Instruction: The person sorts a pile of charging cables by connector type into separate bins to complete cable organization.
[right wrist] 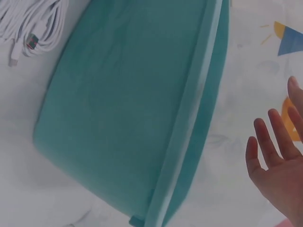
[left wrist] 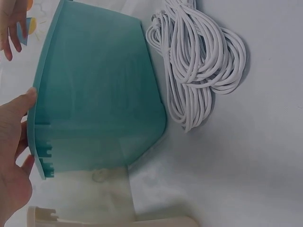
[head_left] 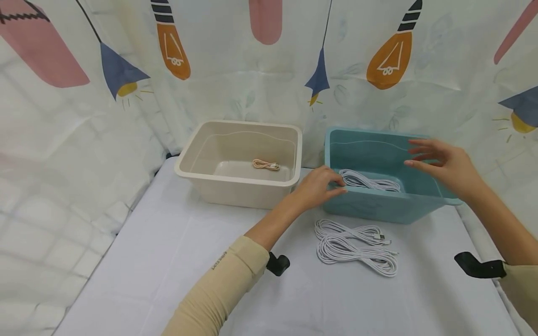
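My left hand (head_left: 319, 187) grips the near left part of the rim of a teal plastic bin (head_left: 374, 207). In the left wrist view the left hand's thumb and fingers (left wrist: 29, 94) meet that rim. My right hand (head_left: 451, 168) hovers over the bin's right side, its fingers extended and holding nothing; the right wrist view shows the same spread hand (right wrist: 279, 175) apart from the rim. Inside the teal bin lies a coiled white cable (head_left: 370, 182). Two more coiled white cables, one nearer (head_left: 357, 254) and one farther (head_left: 350, 232), lie on the table in front of it.
A beige plastic bin (head_left: 235, 191) stands left of the teal one, with a small coiled orange-pink cable (head_left: 265, 164) inside. Both stand on a white-covered table (head_left: 168, 261). Behind hangs a printed curtain (head_left: 235, 84) with lamp and bulb pictures.
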A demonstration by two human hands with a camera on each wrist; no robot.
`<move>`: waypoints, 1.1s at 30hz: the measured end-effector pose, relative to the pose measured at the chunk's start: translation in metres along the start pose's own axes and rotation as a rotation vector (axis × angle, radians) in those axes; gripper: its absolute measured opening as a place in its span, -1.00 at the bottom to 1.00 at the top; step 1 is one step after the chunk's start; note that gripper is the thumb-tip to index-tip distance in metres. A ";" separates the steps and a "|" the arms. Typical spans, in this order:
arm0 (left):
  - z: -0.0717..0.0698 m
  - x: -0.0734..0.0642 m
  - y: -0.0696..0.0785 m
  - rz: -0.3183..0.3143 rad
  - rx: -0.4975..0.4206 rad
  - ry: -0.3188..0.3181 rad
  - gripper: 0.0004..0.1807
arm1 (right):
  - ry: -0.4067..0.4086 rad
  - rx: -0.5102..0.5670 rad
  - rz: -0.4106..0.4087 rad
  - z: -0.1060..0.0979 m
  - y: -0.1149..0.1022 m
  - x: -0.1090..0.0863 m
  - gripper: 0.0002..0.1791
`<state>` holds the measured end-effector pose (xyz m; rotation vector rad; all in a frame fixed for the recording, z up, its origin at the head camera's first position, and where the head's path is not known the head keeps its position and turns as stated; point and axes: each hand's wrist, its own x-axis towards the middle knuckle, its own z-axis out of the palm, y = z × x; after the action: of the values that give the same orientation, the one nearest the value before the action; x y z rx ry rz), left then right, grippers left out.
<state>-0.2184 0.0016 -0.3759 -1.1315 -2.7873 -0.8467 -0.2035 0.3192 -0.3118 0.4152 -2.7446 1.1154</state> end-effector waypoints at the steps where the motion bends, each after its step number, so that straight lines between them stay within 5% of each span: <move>1: 0.000 0.000 0.000 -0.001 -0.001 -0.002 -0.78 | 0.008 0.008 -0.007 0.002 0.000 -0.003 -0.39; 25: 0.000 0.000 0.002 0.000 -0.001 -0.003 -0.80 | 0.061 0.115 -0.101 0.050 0.003 -0.058 -0.41; 33: -0.001 0.000 0.002 -0.003 -0.011 -0.002 -0.80 | 0.123 0.123 -0.188 0.073 0.008 -0.077 -0.44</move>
<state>-0.2171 0.0020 -0.3739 -1.1303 -2.7902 -0.8635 -0.1352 0.2886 -0.3879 0.5863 -2.4813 1.2197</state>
